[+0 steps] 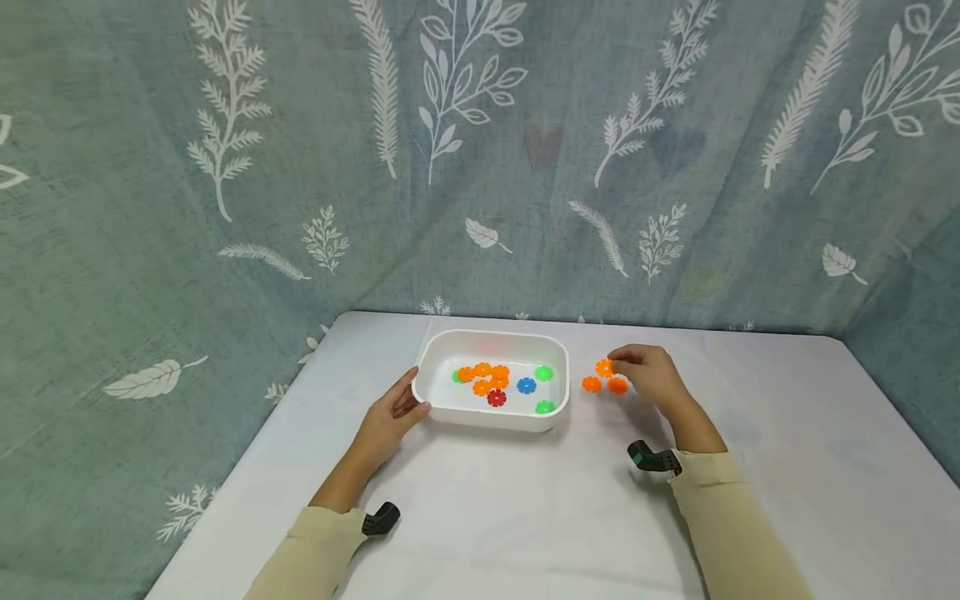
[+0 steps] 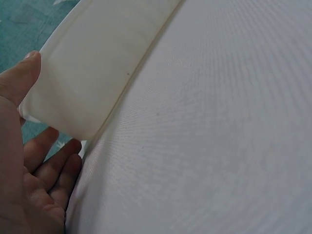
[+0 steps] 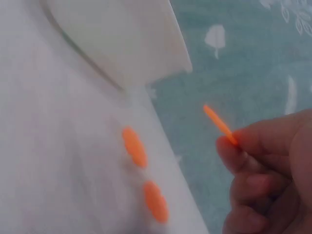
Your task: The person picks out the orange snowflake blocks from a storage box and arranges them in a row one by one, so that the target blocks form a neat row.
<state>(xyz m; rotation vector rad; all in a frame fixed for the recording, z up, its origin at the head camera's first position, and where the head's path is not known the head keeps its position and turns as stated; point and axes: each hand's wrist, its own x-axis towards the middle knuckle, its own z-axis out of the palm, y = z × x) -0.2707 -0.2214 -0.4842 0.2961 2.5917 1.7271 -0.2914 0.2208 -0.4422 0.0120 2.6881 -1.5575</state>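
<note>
A white plastic tray (image 1: pixel 480 421) stands on the table with small notched, flower-shaped discs inside: an orange cluster, a red disc (image 1: pixel 497 398), a blue disc (image 1: pixel 527 386) and several green ones. My left hand (image 1: pixel 388 423) grips its left end, thumb at the near corner and fingers round the side; the left wrist view has the thumb (image 2: pixel 30 68) up at the rim. To the tray's right, my right hand (image 1: pixel 651 375) pinches an orange disc (image 3: pixel 220 125) edge-on between thumb and forefinger, raised above the table. Two more orange discs (image 1: pixel 592 384) lie on the cloth just below it.
White cloth covers the table (image 1: pixel 525 517). Behind it hangs a green curtain (image 1: pixel 540 233) with white leaf prints, close to the far edge. A black wrist camera (image 1: pixel 382 518) sits on the left wrist and another (image 1: pixel 651 457) on the right.
</note>
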